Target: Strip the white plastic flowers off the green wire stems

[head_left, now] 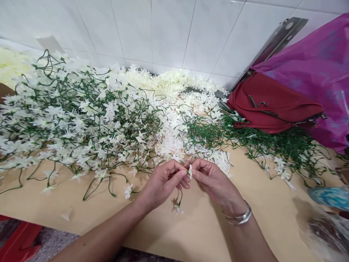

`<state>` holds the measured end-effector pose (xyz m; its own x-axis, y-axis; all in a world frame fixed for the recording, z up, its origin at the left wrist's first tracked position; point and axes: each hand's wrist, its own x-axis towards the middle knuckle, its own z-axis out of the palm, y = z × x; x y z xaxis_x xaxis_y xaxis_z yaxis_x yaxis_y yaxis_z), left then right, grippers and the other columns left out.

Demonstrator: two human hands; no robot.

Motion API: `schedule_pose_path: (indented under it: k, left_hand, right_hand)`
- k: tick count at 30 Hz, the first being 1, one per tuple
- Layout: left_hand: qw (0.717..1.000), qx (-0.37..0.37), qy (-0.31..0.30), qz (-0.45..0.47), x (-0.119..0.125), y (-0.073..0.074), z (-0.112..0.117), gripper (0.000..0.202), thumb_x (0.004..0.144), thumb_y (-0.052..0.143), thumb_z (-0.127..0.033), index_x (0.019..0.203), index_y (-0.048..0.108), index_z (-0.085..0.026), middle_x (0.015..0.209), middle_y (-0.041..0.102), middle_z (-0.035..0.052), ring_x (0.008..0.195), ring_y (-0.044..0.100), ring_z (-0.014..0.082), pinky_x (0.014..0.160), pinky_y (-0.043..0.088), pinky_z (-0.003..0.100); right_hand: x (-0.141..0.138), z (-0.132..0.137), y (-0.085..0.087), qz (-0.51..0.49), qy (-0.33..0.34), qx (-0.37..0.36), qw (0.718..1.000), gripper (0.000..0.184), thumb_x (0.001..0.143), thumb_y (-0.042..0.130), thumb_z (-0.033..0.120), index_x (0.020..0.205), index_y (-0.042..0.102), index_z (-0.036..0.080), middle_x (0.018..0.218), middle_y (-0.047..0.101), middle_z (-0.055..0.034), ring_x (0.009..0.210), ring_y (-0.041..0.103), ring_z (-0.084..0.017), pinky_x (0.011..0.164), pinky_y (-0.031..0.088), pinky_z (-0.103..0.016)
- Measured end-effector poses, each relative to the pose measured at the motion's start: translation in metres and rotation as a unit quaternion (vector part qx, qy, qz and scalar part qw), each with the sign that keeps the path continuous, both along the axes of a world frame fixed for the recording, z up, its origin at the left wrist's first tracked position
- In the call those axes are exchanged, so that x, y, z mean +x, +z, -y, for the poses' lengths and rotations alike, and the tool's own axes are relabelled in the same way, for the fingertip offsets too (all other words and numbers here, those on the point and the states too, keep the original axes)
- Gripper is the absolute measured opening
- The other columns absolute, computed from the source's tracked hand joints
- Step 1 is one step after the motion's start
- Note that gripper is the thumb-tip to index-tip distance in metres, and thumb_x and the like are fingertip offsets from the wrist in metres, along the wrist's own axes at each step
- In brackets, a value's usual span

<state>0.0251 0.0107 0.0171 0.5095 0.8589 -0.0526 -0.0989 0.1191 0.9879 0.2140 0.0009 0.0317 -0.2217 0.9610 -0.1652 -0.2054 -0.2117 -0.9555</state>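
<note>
Between my two hands, at the middle of the table, is a small white artificial flower (190,171) with a bit of green at its base. My left hand (167,180) pinches the green base between thumb and forefinger. From the other side, my right hand (211,179) pinches the white petals. Below my left fingers hangs a green stem with a second white flower (177,208) at its end. Just beyond my hands lies a spread of loose white petals (174,134). A large heap of white flowers on green stems (89,116) covers the left side.
Bare green stems (204,131) lie behind my hands, with more to the right. A red bag (272,102) and a purple plastic bag (324,69) stand at the back right, against the tiled wall (169,32). A red stool (21,240) is below the table's (163,233) left edge.
</note>
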Motion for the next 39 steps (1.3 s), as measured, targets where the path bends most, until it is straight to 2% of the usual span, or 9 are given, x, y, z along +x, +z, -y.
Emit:
schedule_pose_path:
  k: [3,7,14,19,23,25,32,39]
  left_hand:
    - [1.000,0.004,-0.003,-0.012,-0.001,-0.001,0.000,0.030,0.100,0.060,-0.044,0.092,0.061,-0.016,0.087,0.074,0.0057,0.076,0.076,0.0142,0.068,0.058,0.023]
    - [0.999,0.024,-0.004,-0.029,-0.001,0.000,0.001,0.031,0.100,0.060,-0.045,0.089,0.060,-0.015,0.083,0.074,0.0066,0.075,0.077,0.0157,0.069,0.061,0.024]
    - [0.998,0.039,0.034,-0.038,0.003,-0.005,0.003,0.029,0.101,0.060,-0.043,0.091,0.060,-0.016,0.081,0.076,0.0067,0.076,0.076,0.0158,0.075,0.064,0.029]
    - [0.999,0.026,0.043,-0.010,0.007,-0.009,0.005,0.030,0.101,0.060,-0.044,0.092,0.061,-0.015,0.081,0.074,0.0054,0.077,0.075,0.0154,0.077,0.064,0.030]
    - [0.999,0.007,0.030,0.023,0.008,-0.004,0.006,0.034,0.099,0.062,-0.048,0.100,0.064,-0.014,0.089,0.075,0.0066,0.081,0.075,0.0148,0.081,0.063,0.029]
    - [0.999,-0.011,0.026,0.031,0.008,-0.001,0.006,0.037,0.098,0.063,-0.050,0.099,0.064,-0.013,0.088,0.074,0.0066,0.081,0.074,0.0147,0.079,0.062,0.028]
    - [0.999,-0.022,0.025,0.027,0.007,-0.004,0.005,0.040,0.097,0.064,-0.053,0.092,0.063,-0.013,0.083,0.075,0.0065,0.077,0.074,0.0143,0.076,0.061,0.027]
    - [0.999,-0.016,0.022,0.027,0.007,-0.006,0.009,0.039,0.098,0.062,-0.052,0.093,0.062,-0.013,0.084,0.076,0.0072,0.079,0.076,0.0153,0.076,0.062,0.028]
  right_hand:
    - [-0.001,0.000,-0.002,0.000,-0.010,0.002,1.000,0.031,0.078,0.085,0.046,0.068,0.066,0.022,0.086,0.068,-0.0038,0.086,0.062,-0.021,0.079,0.050,-0.033]
    - [-0.002,0.000,-0.005,-0.011,0.011,0.005,1.000,0.028,0.080,0.083,0.043,0.071,0.068,0.022,0.085,0.068,-0.0035,0.086,0.063,-0.020,0.080,0.050,-0.034]
    - [-0.007,-0.001,-0.008,-0.025,-0.001,0.007,1.000,0.029,0.079,0.085,0.043,0.070,0.066,0.022,0.083,0.069,-0.0027,0.089,0.064,-0.021,0.081,0.050,-0.034]
    - [-0.004,-0.002,-0.007,-0.036,-0.007,0.001,0.999,0.028,0.077,0.087,0.041,0.073,0.068,0.021,0.083,0.069,-0.0020,0.081,0.063,-0.018,0.076,0.051,-0.032]
    - [0.004,-0.002,-0.002,-0.074,0.016,-0.019,0.997,0.024,0.080,0.086,0.040,0.091,0.074,0.023,0.076,0.068,0.0009,0.071,0.062,-0.014,0.070,0.049,-0.028]
    - [0.007,-0.003,-0.001,-0.076,0.034,-0.024,0.996,0.026,0.082,0.084,0.040,0.100,0.076,0.023,0.073,0.068,0.0014,0.068,0.061,-0.013,0.069,0.048,-0.026]
    - [0.007,-0.002,-0.005,-0.028,0.020,-0.003,0.999,0.022,0.079,0.086,0.040,0.078,0.073,0.022,0.094,0.074,-0.0036,0.087,0.067,-0.017,0.079,0.050,-0.030]
    - [0.008,-0.002,-0.012,0.010,0.013,0.027,1.000,0.017,0.082,0.084,0.035,0.077,0.074,0.022,0.097,0.073,-0.0032,0.091,0.067,-0.017,0.085,0.050,-0.031]
